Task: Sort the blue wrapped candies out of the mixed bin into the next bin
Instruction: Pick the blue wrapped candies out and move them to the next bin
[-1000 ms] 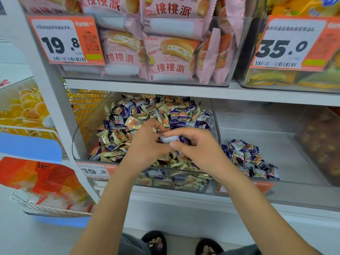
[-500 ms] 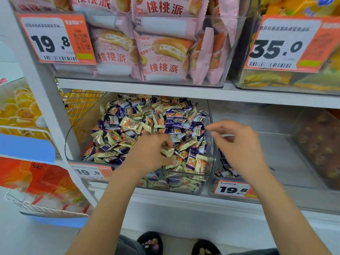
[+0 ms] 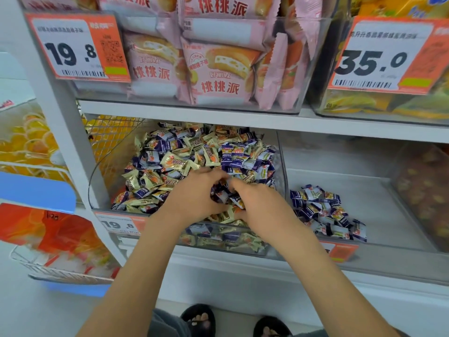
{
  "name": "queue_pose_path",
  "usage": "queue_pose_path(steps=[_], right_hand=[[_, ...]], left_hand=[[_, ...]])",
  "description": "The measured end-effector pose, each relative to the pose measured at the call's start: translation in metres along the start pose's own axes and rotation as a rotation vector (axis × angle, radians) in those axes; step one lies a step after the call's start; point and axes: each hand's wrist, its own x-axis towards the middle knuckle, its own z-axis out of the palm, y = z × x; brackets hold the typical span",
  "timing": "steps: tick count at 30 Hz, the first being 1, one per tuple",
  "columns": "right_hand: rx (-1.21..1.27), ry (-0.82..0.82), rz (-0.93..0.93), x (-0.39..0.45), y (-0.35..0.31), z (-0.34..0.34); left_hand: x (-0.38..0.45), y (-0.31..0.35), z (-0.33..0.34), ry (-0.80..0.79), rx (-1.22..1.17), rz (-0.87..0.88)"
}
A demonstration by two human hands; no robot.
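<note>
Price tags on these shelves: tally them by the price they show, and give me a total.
19.8: 2, the upper 19.8 tag and the lower 19.8 tag
35.0: 1, the 35.0 tag
Price not readable: 1, the partly hidden tag
Total: 4

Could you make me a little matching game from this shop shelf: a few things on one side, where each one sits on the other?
Things:
1. pink cake packets
2. small pile of blue candies
3. both hands
4. 35.0 price tag

Places:
A. in the mixed candy bin, lower shelf
B. upper right, on the bin of yellow packets
C. upper shelf, behind the 19.8 tag
D. in the bin right of the mixed one

Pairs: 1-C, 2-D, 3-A, 4-B
</note>
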Motion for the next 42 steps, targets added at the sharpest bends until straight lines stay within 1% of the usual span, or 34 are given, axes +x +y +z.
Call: queue_pose_path(steps=[3,6,9,11,14,18,20,22,24,26,27,28,31,32,34,36,37,39,40,41,42], right_hand=[[0.13,-0.04,0.016,0.004,0.004,0.0],[0.24,-0.068,0.043,0.005,0.006,0.001],[0.392,-0.074,0.082,0.005,0.006,-0.005],[0.47,-0.044,0.109,0.006,0.007,-0.008],[0.476,0.038,0.128,0.006,0.008,-0.008],[0.54,0.172,0.139,0.004,0.006,-0.011],[0.596,0.209,0.145,0.001,0.004,-0.016],[0.703,0.261,0.167,-0.007,0.006,-0.026],[0.797,0.388,0.199,-0.019,0.016,-0.039],[0.835,0.561,0.238,-0.036,0.035,-0.05],[0.831,0.608,0.265,-0.043,0.047,-0.053],[0.798,0.594,0.284,-0.049,0.059,-0.054],[0.649,0.322,0.27,-0.063,0.081,-0.05],[0.637,0.298,0.229,-0.065,0.083,-0.05],[0.739,0.321,0.133,-0.066,0.079,-0.05],[0.903,0.293,0.082,-0.064,0.073,-0.048],[0.951,0.297,0.094,-0.062,0.072,-0.047],[0.983,0.408,0.172,-0.06,0.074,-0.047],[0.911,0.481,0.213,-0.06,0.08,-0.048],[0.751,0.501,0.238,-0.06,0.09,-0.05],[0.555,0.434,0.255,-0.06,0.099,-0.05]], left_hand=[[0.002,0.004,0.001,-0.054,0.056,0.017],[0.0,0.008,-0.001,-0.035,0.078,0.002],[-0.005,0.007,-0.006,0.008,-0.027,-0.018],[-0.01,0.005,-0.011,0.046,-0.117,-0.049],[-0.023,0.003,-0.018,0.117,-0.235,-0.086],[-0.03,0.005,-0.022,0.155,-0.312,-0.122],[-0.03,0.008,-0.023,0.158,-0.348,-0.133],[-0.029,0.012,-0.023,0.174,-0.384,-0.133],[-0.028,0.019,-0.022,0.211,-0.423,-0.124],[-0.025,0.029,-0.02,0.246,-0.436,-0.1],[-0.024,0.035,-0.019,0.258,-0.443,-0.08],[-0.022,0.043,-0.017,0.267,-0.458,-0.057],[-0.017,0.068,-0.01,0.265,-0.523,0.015],[-0.016,0.076,-0.007,0.252,-0.527,0.044],[-0.012,0.09,-0.001,0.219,-0.529,0.099],[-0.008,0.099,0.008,0.201,-0.545,0.135],[-0.006,0.104,0.012,0.197,-0.541,0.149],[-0.003,0.108,0.017,0.188,-0.477,0.174],[-0.002,0.104,0.016,0.174,-0.424,0.166],[-0.002,0.097,0.012,0.16,-0.371,0.135],[-0.004,0.084,0.007,0.15,-0.333,0.083]])
